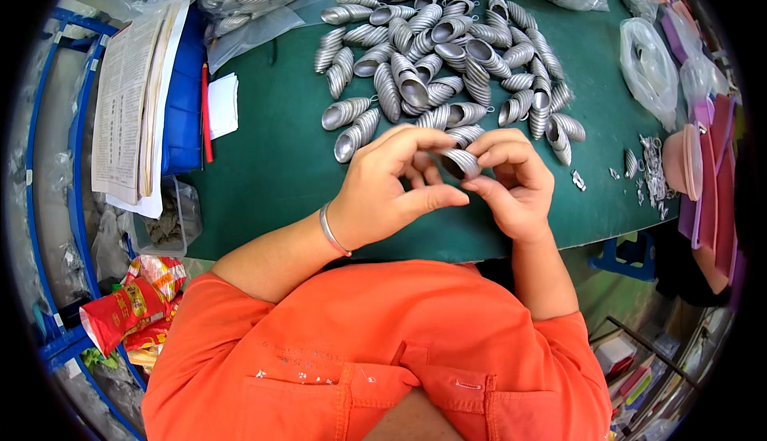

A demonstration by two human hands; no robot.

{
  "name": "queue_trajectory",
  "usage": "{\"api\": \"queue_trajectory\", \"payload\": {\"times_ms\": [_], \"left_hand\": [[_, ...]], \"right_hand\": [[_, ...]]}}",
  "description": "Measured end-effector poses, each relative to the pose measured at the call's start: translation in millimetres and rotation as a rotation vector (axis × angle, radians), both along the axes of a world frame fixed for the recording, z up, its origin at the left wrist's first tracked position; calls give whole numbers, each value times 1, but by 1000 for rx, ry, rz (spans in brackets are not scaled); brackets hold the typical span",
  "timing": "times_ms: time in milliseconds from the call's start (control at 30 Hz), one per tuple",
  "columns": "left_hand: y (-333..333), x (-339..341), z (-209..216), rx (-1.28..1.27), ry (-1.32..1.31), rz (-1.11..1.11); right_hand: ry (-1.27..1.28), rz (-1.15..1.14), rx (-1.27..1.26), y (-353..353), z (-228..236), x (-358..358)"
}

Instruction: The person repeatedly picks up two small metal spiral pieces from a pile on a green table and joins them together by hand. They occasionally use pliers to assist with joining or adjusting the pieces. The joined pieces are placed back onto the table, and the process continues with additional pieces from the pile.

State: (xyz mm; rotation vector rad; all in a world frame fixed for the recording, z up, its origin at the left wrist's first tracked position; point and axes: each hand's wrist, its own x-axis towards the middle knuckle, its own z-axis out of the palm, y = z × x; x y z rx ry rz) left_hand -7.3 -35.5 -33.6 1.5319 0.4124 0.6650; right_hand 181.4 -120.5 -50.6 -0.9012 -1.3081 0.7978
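Note:
Between my two hands is a silver spiral-ribbed hollow pendant [461, 163], tilted with its open oval end toward the left. My right hand [515, 181] pinches its ribbed end between thumb and fingers. My left hand [391, 173], with a silver bangle [331, 232] on its wrist, is close beside the open end. Its thumb and index finger are apart, and its other fingers curl inward; whether a fingertip touches the piece is hard to see. Just beyond the hands lies a loose heap of similar ribbed pieces [427, 17], several with small wire loops at one end.
Small metal parts and chains [655, 169] lie at the right of the green table [264, 193]. Clear bags [647, 69] line the far and right sides. At left are a blue bin [184, 97], papers [132, 105], a red pen [207, 113] and a plastic tub [190, 209].

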Motion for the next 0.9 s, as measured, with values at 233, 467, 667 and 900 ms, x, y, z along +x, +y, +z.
{"api": "queue_trajectory", "payload": {"times_ms": [233,467,667,900], "left_hand": [[0,4,-1,-142,-93,22],[1,3,-2,131,-150,37],[2,2,2,468,-159,74],[6,7,10,745,-129,170]], "right_hand": [[124,-76,-228,-3,4,-7],[395,156,-290,-4,6,-2],[450,246,-230,-7,-8,0],[-112,-218,-57,-3,3,-15]]}}
